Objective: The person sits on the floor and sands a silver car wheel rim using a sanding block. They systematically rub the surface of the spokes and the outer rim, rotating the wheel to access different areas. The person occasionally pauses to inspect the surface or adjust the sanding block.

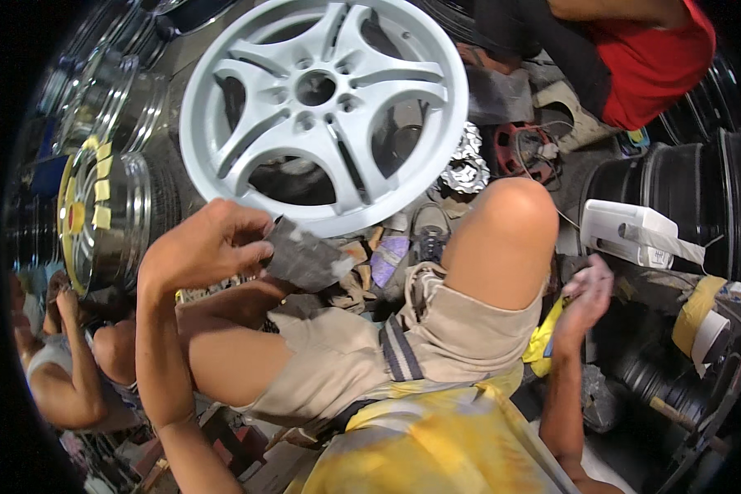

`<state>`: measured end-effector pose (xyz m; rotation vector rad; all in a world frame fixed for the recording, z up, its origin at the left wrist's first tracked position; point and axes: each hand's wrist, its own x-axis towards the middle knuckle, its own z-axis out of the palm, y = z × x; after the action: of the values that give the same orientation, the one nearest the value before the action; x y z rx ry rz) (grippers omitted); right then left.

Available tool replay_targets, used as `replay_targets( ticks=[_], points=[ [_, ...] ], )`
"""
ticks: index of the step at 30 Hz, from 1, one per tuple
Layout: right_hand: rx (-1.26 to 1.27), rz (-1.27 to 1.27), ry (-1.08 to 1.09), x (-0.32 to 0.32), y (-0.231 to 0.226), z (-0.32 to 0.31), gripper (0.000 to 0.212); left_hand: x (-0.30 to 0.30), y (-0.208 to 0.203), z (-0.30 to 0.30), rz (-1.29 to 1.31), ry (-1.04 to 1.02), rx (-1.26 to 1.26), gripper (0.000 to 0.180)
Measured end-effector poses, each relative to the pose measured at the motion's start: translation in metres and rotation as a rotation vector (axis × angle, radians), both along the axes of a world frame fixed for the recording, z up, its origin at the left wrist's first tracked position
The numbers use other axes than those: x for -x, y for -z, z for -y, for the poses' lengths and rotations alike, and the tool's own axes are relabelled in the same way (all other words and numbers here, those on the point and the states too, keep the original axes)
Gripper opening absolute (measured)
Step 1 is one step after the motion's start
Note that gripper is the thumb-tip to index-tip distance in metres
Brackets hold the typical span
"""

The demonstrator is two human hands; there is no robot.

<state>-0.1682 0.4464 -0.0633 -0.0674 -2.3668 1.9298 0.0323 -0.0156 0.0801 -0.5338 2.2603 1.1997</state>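
Our left hand (216,239) has the grey-black rectangular abrasive-looking sheet (306,259), thumb and fingers pinched on its left edge, the rest of it jutting free over our lap, just below the near rim of the broad pale-grey spoked metal wheel (356,86). Over to our right hand (583,300): half open, fingers loosely curled, nothing that we can make out in its grip, out beyond the raised knee.

The sheet looks light and bendable, its face scuffed with pale dust; we'd judge it rough rather than slippery, likely to crease or tear at a corner, so we'd press it flat under several fingers. The wheel looks heavy and rigid, its coat matt, perhaps easily marked; outer rim or spoke openings would give us the surest hold. It lies face up before us, and what bears it we cannot tell.

Around us, a cramped, littered floor: crumpled silver foil (467,165) just beside the rim, and a purple scrap (389,259) near a shoe. Dark wheels (700,181) are packed to our right, polished metal wheels (132,206) to our left, with a red-shirted person (654,62) close across from us.
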Motion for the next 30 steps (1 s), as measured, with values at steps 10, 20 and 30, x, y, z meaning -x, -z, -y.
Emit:
replay_targets(
  ticks=[10,20,30],
  points=[
    [-0.163,-0.420,-1.159,0.028,-0.124,0.216,0.045,0.014,-0.013,0.003,-0.373,-0.264,-0.186,0.014],
    [0.127,-0.177,-0.933,0.063,-0.078,0.304,0.030,0.019,0.008,0.031,-0.707,-0.554,0.222,0.017],
    [-0.142,0.054,-1.241,0.073,-0.035,0.329,0.033,0.017,0.038,0.035,-0.674,-0.383,0.232,0.023]
  ],
)
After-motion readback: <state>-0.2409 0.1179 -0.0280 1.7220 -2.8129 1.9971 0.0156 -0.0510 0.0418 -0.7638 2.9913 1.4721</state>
